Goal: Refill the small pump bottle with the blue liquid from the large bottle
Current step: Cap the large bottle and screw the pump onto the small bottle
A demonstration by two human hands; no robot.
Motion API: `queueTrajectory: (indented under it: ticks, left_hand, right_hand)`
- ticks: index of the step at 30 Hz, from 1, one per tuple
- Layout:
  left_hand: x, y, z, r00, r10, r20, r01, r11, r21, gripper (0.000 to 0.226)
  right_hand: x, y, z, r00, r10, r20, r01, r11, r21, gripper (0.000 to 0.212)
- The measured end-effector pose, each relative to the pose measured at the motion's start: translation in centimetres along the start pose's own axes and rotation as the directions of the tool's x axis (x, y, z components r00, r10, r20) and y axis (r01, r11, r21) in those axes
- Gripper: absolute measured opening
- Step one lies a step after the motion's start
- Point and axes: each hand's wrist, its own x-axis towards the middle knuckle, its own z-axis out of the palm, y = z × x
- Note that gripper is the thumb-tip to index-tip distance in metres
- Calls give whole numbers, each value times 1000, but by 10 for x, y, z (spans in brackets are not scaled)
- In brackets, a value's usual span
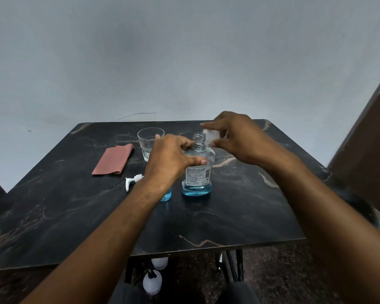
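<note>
The large clear bottle [197, 174] stands upright near the table's middle, its threaded neck uncapped and blue liquid low in its base. My left hand [169, 159] grips its shoulder from the left. Just right of the neck, my right hand [233, 137] pinches the bottle's clear cap [211, 134] between fingers and thumb. The small pump bottle [166, 195] stands left of the large one, mostly hidden behind my left wrist, with blue liquid showing at its bottom. Its white pump head [133, 180] lies on the table to the left.
An empty drinking glass [148, 142] stands behind my left hand. A folded reddish cloth [113, 160] lies to its left on the black marble-patterned table [239, 207]. White bottles [153, 279] sit on the floor under the table. A brown panel [369, 145] stands at the right.
</note>
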Motion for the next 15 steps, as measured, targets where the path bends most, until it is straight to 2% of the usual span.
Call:
queueTrajectory:
  ticks: [3,6,9,11,15]
  left_hand:
    - [3,-2,0,1000,-7,19,7,1000,-13,70]
    - [5,-4,0,999,-12,33,13,1000,-12,68]
    - [6,-6,-1,999,-18,39,19,1000,-15,70]
    - [7,-5,-1,999,-23,42,23,1000,-16,69]
    - [7,-6,0,998,-27,50,29,999,-32,65]
  right_hand:
    - [8,-9,-6,991,-71,115,76,997,-33,52]
    - [14,-15,-10,982,-116,147,115,993,16,48]
    - [21,-20,-15,974,-124,190,134,990,-38,38]
    - [23,-21,-18,968,-125,220,144,987,-70,39]
    - [25,-21,-20,965,-97,242,116,991,-64,33]
